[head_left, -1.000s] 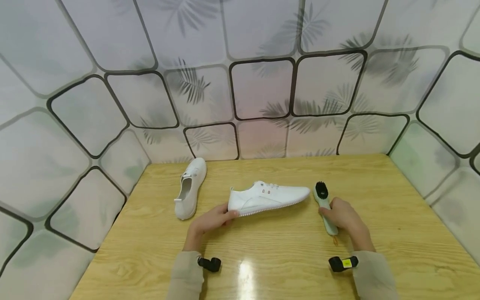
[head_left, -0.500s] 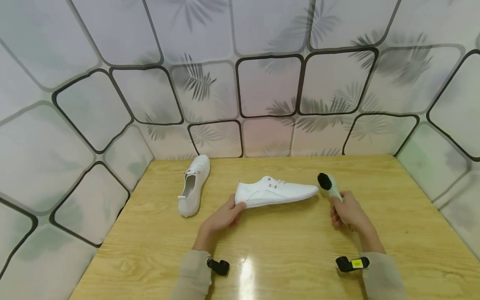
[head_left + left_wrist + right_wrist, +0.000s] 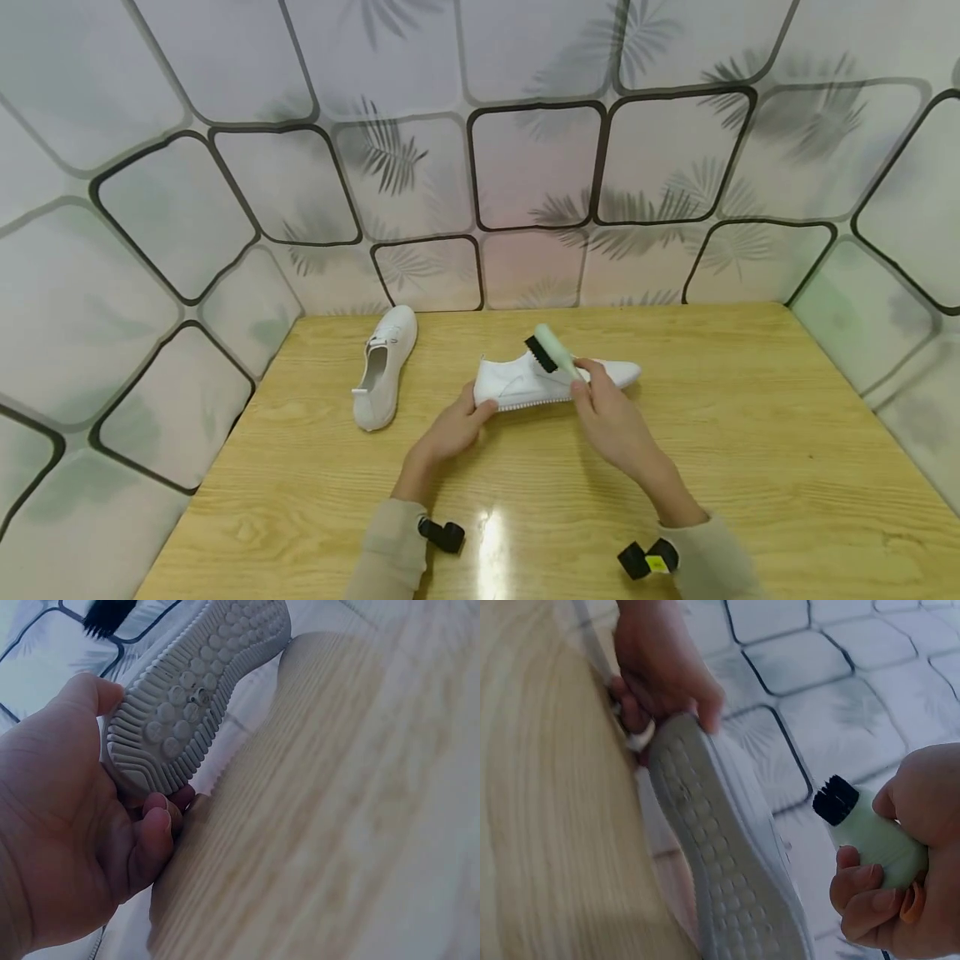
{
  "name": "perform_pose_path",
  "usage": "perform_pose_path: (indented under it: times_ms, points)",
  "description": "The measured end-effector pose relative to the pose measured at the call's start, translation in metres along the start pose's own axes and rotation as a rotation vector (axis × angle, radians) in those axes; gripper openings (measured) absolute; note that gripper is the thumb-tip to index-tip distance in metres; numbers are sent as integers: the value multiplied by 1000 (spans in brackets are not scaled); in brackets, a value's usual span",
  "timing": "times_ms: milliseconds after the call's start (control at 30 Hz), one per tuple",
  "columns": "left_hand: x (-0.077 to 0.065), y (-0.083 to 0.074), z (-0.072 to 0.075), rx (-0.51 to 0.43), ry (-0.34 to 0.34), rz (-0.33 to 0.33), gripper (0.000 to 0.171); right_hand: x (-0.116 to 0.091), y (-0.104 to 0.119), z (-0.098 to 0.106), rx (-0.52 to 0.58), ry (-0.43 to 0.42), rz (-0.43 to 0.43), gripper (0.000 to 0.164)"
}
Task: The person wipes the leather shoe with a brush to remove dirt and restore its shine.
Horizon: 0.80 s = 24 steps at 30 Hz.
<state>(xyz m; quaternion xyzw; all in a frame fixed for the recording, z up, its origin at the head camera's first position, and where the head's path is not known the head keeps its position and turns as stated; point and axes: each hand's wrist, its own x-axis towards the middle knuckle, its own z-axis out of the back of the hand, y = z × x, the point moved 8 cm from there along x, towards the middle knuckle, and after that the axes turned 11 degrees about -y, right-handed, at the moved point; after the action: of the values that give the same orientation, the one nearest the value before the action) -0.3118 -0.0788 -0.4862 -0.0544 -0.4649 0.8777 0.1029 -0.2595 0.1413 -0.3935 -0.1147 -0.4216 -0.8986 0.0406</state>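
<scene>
My left hand [image 3: 452, 425] grips a white shoe [image 3: 506, 383] by its heel, thumb on the side of the sole. In the left wrist view the shoe's grey studded sole [image 3: 180, 705] faces the camera, tilted up off the wooden table. My right hand [image 3: 611, 417] holds a pale green brush [image 3: 553, 343] by its handle, black bristles [image 3: 542, 354] pointing down and left. In the head view the brush overlaps the shoe's lace area. The right wrist view shows the bristles [image 3: 835, 800] apart from the shoe, and an orange loop [image 3: 913, 903] at the handle's end.
A second white shoe [image 3: 385, 367] lies on the table [image 3: 750, 433] at the back left, its toe toward the wall. Patterned panels [image 3: 525, 167] enclose the table at the back and both sides.
My right hand has lifted the brush off the table and carried it left, over the shoe. The left hand keeps its hold on the heel. The second shoe has stayed put.
</scene>
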Motion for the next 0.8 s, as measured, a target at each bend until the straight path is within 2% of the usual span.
perform_pose_path:
  times_ms: [100,200,333,533,633,800]
  points:
    - [-1,0,1,-1,-6,-2,70,-5,14,-15,-64,25,62,47]
    - [-1,0,2,-14,-17,4,66,-8,22,-25,-145,13,123,44]
    - [-1,3,2,-85,-15,23,57,-9,31,-34,-234,-12,231,43]
    - [0,7,1,-161,9,42,52,-16,43,-49,-304,-22,402,44]
    - [0,10,0,-183,20,58,48,-17,45,-52,-320,-37,431,45]
    - [2,10,1,-152,13,44,45,-11,47,-50,-350,-52,419,47]
